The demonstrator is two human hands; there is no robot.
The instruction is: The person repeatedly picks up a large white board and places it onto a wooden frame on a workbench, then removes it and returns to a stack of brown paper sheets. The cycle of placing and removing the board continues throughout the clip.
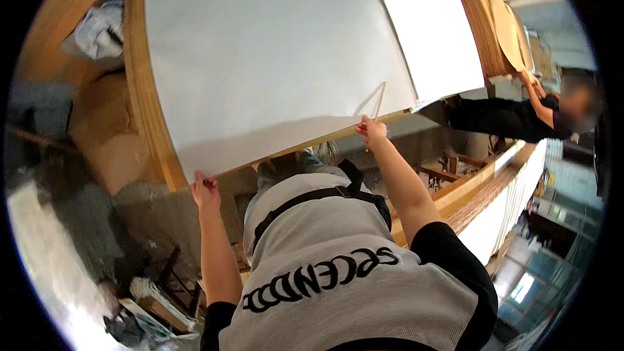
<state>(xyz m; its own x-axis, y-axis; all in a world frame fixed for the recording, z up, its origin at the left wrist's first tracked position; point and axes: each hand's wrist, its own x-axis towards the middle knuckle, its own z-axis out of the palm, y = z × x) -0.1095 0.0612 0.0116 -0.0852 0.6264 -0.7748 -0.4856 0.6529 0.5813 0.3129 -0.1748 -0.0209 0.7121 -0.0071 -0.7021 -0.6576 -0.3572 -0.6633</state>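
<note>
- The big white sheet [273, 58] is lying flat on a wood-edged board [146, 104]; it is looking light, floppy and crease-prone, so near-edge corners seem the best hold.
- The left hand [206, 194] fingers are pinching its near-left corner.
- The right hand [373, 131] fingers are gripping its near edge.

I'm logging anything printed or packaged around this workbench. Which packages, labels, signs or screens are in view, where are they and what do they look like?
Apron: grey, on the person's chest at the bottom centre, with a curved row of black lettering.
Brown cardboard piece: on the floor at the left, flat and plain.
No screen or sign can be made out; the clutter at the lower left is too blurred to tell.
</note>
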